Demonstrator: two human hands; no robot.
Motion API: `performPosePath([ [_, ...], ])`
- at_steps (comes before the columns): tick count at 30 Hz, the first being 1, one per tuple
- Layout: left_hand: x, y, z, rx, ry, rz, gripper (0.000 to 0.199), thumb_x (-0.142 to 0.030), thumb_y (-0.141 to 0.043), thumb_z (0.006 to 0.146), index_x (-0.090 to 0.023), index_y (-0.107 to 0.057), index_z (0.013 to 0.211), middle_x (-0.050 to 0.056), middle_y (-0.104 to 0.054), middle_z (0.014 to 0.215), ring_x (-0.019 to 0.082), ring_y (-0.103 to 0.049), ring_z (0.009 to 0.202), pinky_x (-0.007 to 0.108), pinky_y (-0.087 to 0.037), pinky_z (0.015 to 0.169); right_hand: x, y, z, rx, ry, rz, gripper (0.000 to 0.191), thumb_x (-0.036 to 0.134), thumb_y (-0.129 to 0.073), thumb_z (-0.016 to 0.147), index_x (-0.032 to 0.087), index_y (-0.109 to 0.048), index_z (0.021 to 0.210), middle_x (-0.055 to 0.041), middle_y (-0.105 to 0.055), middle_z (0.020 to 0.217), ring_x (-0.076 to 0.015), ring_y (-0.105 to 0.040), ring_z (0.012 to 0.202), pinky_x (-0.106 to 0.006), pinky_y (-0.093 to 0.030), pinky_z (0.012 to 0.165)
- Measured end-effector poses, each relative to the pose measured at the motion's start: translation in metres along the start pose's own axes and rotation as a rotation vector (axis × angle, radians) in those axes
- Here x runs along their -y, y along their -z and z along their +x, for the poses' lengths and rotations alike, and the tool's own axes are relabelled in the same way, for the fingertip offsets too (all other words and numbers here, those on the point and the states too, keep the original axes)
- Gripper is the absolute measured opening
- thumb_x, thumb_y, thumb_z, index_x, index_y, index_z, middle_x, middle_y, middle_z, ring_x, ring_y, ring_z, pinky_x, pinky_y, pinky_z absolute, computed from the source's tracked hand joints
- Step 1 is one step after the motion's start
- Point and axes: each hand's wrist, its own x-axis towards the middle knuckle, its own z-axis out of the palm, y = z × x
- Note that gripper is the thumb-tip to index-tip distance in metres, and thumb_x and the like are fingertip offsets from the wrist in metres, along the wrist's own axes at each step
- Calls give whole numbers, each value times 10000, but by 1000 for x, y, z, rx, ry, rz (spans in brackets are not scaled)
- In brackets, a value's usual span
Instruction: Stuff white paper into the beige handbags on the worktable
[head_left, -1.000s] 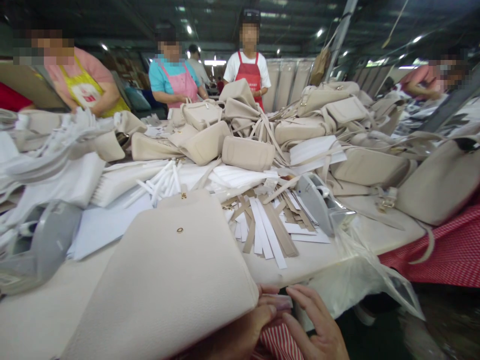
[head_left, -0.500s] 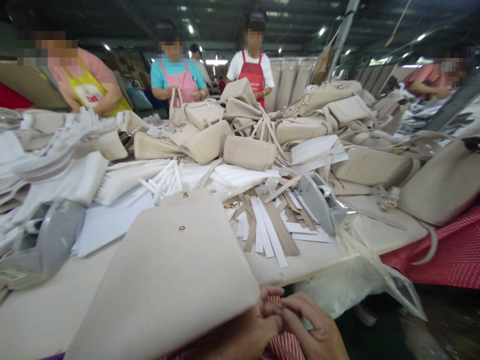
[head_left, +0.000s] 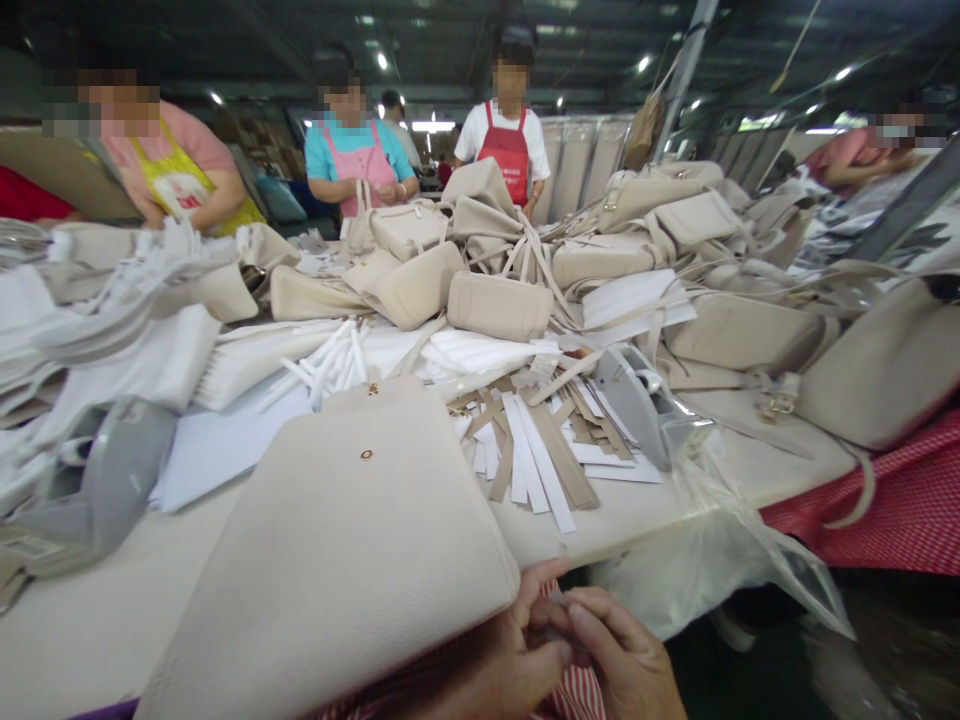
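A cream pebbled-leather handbag (head_left: pixel 322 560) lies at the near edge of the surface (head_left: pixel 600 540), its corner over the left hand (head_left: pixel 510 660). The right hand (head_left: pixel 622 660) meets it, fingers (head_left: pixel 600 612) pressed close around something too small to tell. This looks like fine work at the bag's edge, calling for a steady, close grip

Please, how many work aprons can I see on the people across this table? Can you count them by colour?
Yellow apron: 1
Pink apron: 1
Red apron: 1
Total: 3
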Motion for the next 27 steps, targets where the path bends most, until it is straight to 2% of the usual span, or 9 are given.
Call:
performPosePath([
  [3,0,1,-2,39,-59,93,587,-9,-501,698,-153,-402,1258,43,-696,875,163,-663,834,306,-509,827,-4,-7,2,-56,-147,291,295,419,-747,634,175,-721,797,-83,-699,859,-258,-632,836,-342,-494,777],
  [6,2,6,-3,65,-176,262,579,-19,-494,736,-171,-398,1287,63,-705,962,169,-646,939,302,-490,895,-5,-14,3,-82,-240,550,296,364,-801,567,167,-718,771,-97,-713,839,-275,-645,847,-397,-476,829],
  [10,9,17,-1,77,-370,513,642,-32,-505,762,-237,-346,1350,41,-681,1076,149,-566,1103,276,-406,1002,0,-21,1,-54,-286,683,287,328,-802,578,151,-709,785,-91,-712,828,-240,-648,821,-385,-466,844],
  [13,14,25,-1,96,-457,642,640,-87,-513,789,-278,-330,1371,33,-658,1128,165,-556,1115,307,-373,1032,5,-25,0,-40,-306,716,275,330,-782,610,155,-701,806,-82,-709,857,-239,-637,882,-359,-475,821],
  [20,2,28,-6,49,-345,656,452,-269,-494,842,-301,-477,1293,36,-589,1236,235,-513,1150,369,-314,1059,7,-30,0,61,-345,622,320,415,-714,655,171,-690,860,-84,-706,874,-274,-640,863,-376,-511,693],
  [24,-8,29,-9,108,-323,645,426,-323,-520,823,-299,-528,1248,49,-654,1113,247,-552,1065,352,-349,1014,11,-31,0,32,-312,557,315,409,-677,691,162,-686,887,-90,-705,865,-272,-647,837,-367,-513,663],
  [27,-16,29,-11,124,-357,732,364,-335,-465,854,-299,-567,1202,52,-680,1021,235,-586,955,322,-400,933,15,-32,0,65,-344,596,323,392,-680,684,152,-685,901,-95,-704,878,-275,-645,839,-375,-512,678],
])
